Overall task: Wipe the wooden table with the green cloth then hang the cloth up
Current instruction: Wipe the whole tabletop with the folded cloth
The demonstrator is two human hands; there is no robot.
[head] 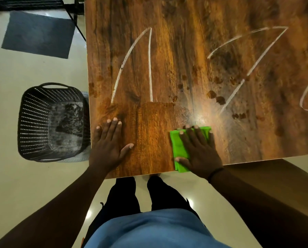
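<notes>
Blue top (155, 230), dark trousers (124, 196), perhaps wristband (214, 173)

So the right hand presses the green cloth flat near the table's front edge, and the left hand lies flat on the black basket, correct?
Not quite. In the head view the left hand lies flat on the table, not on the basket, which stands on the floor beside it. The right hand does press the green cloth there.

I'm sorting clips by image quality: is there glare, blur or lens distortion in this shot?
Head view: a bright glare spot sits on the brown wooden table just beyond the folded green cloth; the table's straight edges bow, a wide-angle effect; the far tabletop and white chalk lines look slightly soft; both hands are sharp.
</notes>
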